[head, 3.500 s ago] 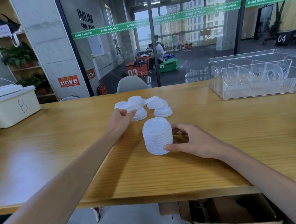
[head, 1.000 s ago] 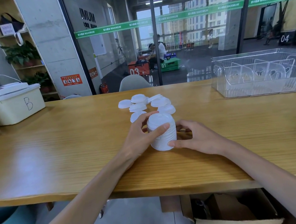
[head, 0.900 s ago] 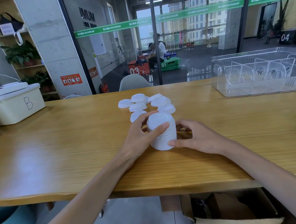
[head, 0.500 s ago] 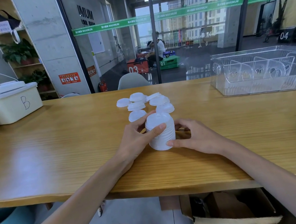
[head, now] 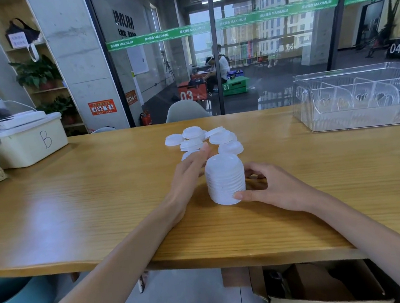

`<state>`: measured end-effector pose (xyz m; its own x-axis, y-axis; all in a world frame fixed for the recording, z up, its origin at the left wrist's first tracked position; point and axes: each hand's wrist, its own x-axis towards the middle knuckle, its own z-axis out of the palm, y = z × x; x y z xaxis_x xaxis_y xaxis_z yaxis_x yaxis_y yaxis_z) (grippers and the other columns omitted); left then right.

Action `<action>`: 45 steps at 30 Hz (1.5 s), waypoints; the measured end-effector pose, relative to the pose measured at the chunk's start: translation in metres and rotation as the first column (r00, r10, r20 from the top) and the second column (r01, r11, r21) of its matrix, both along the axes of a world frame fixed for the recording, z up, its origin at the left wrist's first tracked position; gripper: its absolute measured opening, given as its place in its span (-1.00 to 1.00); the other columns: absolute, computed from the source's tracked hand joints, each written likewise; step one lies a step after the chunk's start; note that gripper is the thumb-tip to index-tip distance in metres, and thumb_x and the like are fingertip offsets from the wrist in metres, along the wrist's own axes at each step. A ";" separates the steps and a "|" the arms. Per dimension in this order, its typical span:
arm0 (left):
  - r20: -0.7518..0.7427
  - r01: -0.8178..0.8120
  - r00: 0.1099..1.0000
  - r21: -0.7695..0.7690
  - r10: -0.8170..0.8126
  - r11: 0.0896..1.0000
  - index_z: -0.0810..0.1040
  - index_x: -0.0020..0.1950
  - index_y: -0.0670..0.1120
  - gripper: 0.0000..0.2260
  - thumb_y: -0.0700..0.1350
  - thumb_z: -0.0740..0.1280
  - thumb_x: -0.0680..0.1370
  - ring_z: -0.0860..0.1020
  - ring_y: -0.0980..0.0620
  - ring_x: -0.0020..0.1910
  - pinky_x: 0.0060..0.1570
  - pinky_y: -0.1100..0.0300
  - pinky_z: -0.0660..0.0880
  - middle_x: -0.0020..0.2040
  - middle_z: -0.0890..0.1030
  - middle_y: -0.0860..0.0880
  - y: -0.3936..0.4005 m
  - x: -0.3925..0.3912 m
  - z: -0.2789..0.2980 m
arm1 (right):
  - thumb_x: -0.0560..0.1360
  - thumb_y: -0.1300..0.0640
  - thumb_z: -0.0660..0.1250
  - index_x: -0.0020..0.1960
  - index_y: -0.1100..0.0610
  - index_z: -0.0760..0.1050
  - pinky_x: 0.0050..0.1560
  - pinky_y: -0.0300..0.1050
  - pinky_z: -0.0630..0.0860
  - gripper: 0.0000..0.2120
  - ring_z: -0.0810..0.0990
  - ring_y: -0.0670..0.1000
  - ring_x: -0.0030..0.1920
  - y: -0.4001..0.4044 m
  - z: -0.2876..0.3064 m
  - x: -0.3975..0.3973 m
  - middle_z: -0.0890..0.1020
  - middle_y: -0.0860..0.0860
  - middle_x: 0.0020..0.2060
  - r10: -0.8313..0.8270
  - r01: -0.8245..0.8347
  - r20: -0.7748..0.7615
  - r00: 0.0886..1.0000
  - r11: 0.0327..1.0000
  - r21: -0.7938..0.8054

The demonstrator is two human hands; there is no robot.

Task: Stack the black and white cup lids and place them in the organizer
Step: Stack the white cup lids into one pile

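We have a tall stack of white lids [head: 225,179] standing on the table [head: 100,198]. Our right hand [head: 271,189] curls around its base, thumb and fingers touching it; our left hand [head: 188,177] reaches past it, fingers straight. Several loose white lids [head: 202,140] remain behind. The organizer [head: 358,97] far right holds none; no black lids show.

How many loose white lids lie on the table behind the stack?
7 loose white plastic lids, clustered behind the tall stack of white lids; one is partly hidden by the left hand, and others may lie underneath.
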<state>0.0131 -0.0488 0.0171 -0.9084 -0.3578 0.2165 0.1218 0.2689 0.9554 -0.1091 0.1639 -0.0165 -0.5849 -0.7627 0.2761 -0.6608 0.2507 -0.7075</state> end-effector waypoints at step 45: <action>-0.064 -0.097 0.994 -0.168 0.088 0.981 0.60 0.32 0.04 -0.62 0.16 0.53 0.59 0.60 0.21 0.31 0.33 0.19 0.52 0.30 0.66 0.18 -0.020 0.005 0.008 | 0.37 -0.34 0.58 0.34 -0.19 0.57 0.37 -0.21 0.45 -0.40 0.56 -0.29 0.30 -0.001 -0.001 -0.001 0.66 -0.26 0.23 -0.007 0.007 0.006 1.000 1.000 0.008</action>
